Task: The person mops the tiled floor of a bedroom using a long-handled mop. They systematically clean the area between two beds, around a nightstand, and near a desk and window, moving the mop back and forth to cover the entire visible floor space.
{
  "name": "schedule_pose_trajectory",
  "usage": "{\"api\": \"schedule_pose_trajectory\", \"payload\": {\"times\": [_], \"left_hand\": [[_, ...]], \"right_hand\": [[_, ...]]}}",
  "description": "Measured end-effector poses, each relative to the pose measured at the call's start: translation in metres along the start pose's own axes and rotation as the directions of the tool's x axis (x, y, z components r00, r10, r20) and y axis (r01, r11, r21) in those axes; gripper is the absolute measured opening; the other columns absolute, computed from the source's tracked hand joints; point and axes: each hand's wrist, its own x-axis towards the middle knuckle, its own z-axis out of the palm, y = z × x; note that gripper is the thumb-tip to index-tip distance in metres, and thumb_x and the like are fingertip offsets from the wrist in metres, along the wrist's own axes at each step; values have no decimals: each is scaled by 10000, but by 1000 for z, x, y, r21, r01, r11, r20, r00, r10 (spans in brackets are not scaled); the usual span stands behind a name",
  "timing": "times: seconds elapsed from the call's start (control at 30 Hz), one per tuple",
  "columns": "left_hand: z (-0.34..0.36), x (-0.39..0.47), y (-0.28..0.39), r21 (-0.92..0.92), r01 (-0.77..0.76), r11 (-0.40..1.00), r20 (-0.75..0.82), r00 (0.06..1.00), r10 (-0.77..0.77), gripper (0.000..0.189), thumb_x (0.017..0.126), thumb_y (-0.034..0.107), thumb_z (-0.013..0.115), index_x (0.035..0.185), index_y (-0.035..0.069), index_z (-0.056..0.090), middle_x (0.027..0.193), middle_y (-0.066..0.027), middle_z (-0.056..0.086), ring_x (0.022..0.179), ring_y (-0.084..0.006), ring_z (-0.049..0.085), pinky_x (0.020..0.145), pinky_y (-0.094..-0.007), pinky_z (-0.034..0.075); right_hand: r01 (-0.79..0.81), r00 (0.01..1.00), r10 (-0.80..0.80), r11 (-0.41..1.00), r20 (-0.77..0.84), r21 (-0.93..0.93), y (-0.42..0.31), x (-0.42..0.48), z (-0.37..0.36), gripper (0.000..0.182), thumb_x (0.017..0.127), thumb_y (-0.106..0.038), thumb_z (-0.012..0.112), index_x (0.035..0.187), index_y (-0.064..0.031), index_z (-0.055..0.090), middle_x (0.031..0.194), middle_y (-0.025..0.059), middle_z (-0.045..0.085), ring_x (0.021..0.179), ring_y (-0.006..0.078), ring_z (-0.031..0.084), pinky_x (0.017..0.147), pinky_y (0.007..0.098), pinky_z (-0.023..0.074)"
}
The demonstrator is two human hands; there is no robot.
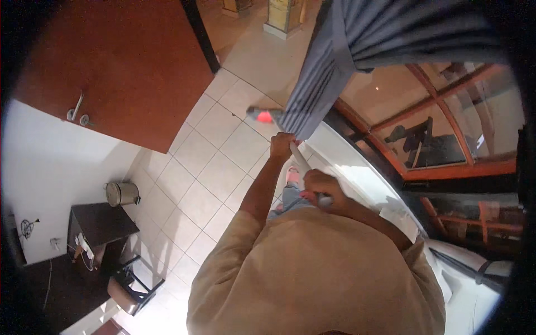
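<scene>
Both my hands grip the pale pole [300, 158] of a long-handled broom. My left hand [282, 145] is wrapped around it farther down, close to the hem of a grey pleated curtain [312, 100]. My right hand [324, 187] holds the upper end in front of my stomach, where a pink part and a rounded grey end show. The broom head [263, 114], dark with a bright red patch, is blurred over the tiled floor [217, 146] beyond my left hand. The curtain partly hides where pole and head meet.
A brown door [113, 63] stands at the left, with a metal handle. On the right are a wood-framed glass window [418, 121] and a white wall below it. A pedal bin [121, 194], dark desk [102, 224] and chair [134, 289] stand lower left.
</scene>
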Motion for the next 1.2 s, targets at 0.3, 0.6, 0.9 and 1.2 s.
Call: {"api": "schedule_pose_trajectory", "payload": {"times": [0.3, 0.6, 0.9, 1.2], "left_hand": [[-39, 109, 77, -309, -157, 938, -116, 985, 127, 218, 659, 187, 689, 748, 25, 573, 711, -141, 588, 712, -333, 585, 655, -400, 466], [-70, 28, 74, -58, 378, 924, 32, 926, -377, 221, 744, 290, 640, 683, 84, 589, 634, -137, 594, 610, -343, 592, 565, -435, 465], [-6, 163, -11, 253, 257, 933, -187, 959, -213, 294, 820, 319, 557, 659, 74, 565, 734, -90, 605, 751, -297, 575, 633, -449, 434], [-21, 250, 23, 64, 123, 990, -240, 965, -104, 268, 751, 331, 652, 725, 66, 633, 830, -105, 638, 838, -296, 594, 784, -391, 450]], "right_hand": [[196, 964, -110, 909, -241, 368, -6, 86, -158, 252, 839, -280, 599, 718, -76, 515, 576, 47, 523, 520, 187, 485, 517, 357, 398], [-266, 945, 325, 677, 46, 687, 51, 161, -167, 225, 898, -241, 529, 739, -103, 450, 591, 22, 436, 553, 145, 458, 638, 345, 428], [194, 976, -210, 955, 50, 227, 81, 182, -140, 253, 775, -61, 657, 606, -22, 473, 589, 80, 467, 509, 216, 456, 522, 326, 363], [349, 931, -348, 937, 107, 12, 76, 184, -185, 278, 720, -139, 730, 625, -45, 486, 608, 70, 468, 571, 247, 491, 569, 367, 415]]}}
